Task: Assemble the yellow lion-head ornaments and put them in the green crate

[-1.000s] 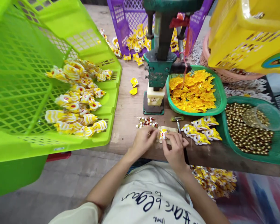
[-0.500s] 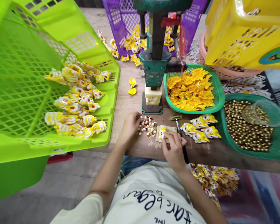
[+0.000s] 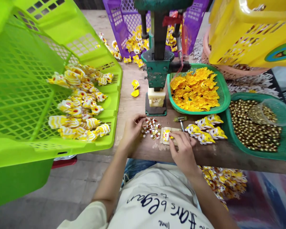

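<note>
**Right hand (image 3: 183, 146) on toy piece (image 3: 166, 135); left hand (image 3: 133, 128) at parts pile (image 3: 152, 128)**

Hands well apart. Right: thumb and fingers closed on the near end of the yellow-and-white toy piece, which lies on a pale block (image 3: 165, 143) just left of that hand. Left: curled, thumb and fingertips drawn close at the pile's left edge; cannot tell whether a part sits between them. Hammer (image 3: 180, 119) head shows beyond the right hand, which hides most of the handle. Press (image 3: 158, 70) stands beyond both hands, top cut off.
</note>
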Tool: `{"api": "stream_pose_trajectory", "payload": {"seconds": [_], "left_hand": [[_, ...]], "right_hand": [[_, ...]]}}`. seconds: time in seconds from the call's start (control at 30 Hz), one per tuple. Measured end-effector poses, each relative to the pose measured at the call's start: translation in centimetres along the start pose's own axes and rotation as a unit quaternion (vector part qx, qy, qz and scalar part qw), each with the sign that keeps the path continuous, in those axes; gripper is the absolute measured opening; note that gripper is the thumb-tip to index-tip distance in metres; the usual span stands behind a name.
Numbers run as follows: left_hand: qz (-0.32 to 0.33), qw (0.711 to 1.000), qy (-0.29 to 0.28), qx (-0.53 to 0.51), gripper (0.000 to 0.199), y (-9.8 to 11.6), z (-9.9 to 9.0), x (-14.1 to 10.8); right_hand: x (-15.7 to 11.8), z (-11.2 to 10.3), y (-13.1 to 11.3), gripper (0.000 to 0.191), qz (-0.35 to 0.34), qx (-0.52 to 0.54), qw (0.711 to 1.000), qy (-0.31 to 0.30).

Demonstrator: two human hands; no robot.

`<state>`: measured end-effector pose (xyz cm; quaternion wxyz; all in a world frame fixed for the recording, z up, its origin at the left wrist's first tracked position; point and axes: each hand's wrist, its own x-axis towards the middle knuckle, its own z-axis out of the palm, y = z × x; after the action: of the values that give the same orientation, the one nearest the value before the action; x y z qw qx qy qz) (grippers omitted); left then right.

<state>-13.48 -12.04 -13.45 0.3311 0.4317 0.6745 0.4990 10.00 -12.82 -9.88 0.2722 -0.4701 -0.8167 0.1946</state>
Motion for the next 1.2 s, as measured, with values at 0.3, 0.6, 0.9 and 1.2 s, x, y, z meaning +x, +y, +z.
{"api": "stream_pose_trajectory", "payload": {"seconds": [0.3, 0.6, 0.9, 1.2], "left_hand": [[-0.052, 0.976, -0.08, -0.196, 0.021, 3.7, 4.2, -2.7], [-0.15, 0.951, -0.211, -0.168, 0.028, 2.5, 5.9, -1.6], [-0.154, 0.964, -0.201, -0.08, 0.023, 2.5, 6.2, -1.2], [-0.083, 0.967, -0.234, 0.051, 0.03, 1.8, 6.3, -1.4]], "right_hand": [[3.7, 1.6, -0.3, 0.016, 0.067, 0.218, 0.973, 0.039], [5.6, 1.1, 2.8, 0.013, 0.25, 0.306, 0.907, -0.147], [6.5, 1.5, 2.0, 0.02, 0.365, 0.389, 0.825, -0.185], [4.1, 3.1, 3.0, 0.026, 0.283, 0.317, 0.9, -0.093]]}}
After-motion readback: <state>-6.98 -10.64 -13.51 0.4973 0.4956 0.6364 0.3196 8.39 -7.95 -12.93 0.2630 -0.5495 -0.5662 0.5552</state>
